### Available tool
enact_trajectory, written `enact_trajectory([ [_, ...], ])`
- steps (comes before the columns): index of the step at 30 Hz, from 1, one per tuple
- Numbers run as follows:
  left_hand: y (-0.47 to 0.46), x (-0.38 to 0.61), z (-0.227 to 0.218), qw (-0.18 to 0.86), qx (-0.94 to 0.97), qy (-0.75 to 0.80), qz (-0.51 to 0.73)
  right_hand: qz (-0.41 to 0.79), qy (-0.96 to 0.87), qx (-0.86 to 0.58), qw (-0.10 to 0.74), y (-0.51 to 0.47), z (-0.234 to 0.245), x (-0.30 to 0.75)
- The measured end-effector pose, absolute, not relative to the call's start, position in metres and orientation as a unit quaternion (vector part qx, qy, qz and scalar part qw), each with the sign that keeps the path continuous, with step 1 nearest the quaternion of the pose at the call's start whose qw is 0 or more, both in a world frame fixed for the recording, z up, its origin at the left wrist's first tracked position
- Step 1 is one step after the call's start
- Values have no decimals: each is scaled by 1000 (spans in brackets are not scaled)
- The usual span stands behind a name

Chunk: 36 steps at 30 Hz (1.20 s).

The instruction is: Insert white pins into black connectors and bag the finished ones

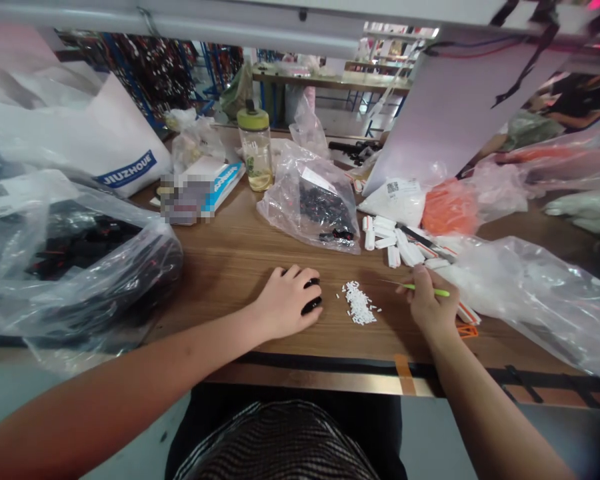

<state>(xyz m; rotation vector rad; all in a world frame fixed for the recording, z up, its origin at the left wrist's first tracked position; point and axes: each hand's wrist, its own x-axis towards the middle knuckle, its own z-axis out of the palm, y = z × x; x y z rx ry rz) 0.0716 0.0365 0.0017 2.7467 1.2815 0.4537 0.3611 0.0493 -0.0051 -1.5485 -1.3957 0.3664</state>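
Note:
My left hand (pixel 290 303) rests on the wooden table, its fingers curled over a glossy black part (pixel 311 306); most of that part is hidden under the palm and fingers. To its right lies a loose pile of tiny white pieces (pixel 359 305). Beyond the pile, my right hand (pixel 431 303) pinches a thin pick with a bright green handle (pixel 441 292). The pick's fine tip points left, above the table near the white pieces. Close to my right wrist lies an orange plastic piece (pixel 467 331).
Several white blocks with orange stripes (pixel 409 250) lie behind my right hand. Clear bags of black parts stand at the left (pixel 95 260) and back middle (pixel 330 200). A green-lidded bottle (pixel 255 153), a bag of white pieces (pixel 395 200) and an orange-filled bag (pixel 450 207) stand behind.

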Motion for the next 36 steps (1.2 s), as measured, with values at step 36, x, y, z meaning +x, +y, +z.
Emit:
enact_trajectory([
  [36,113,13,5,120,702,556,428,113,-659,-659,345,72,-25,382],
])
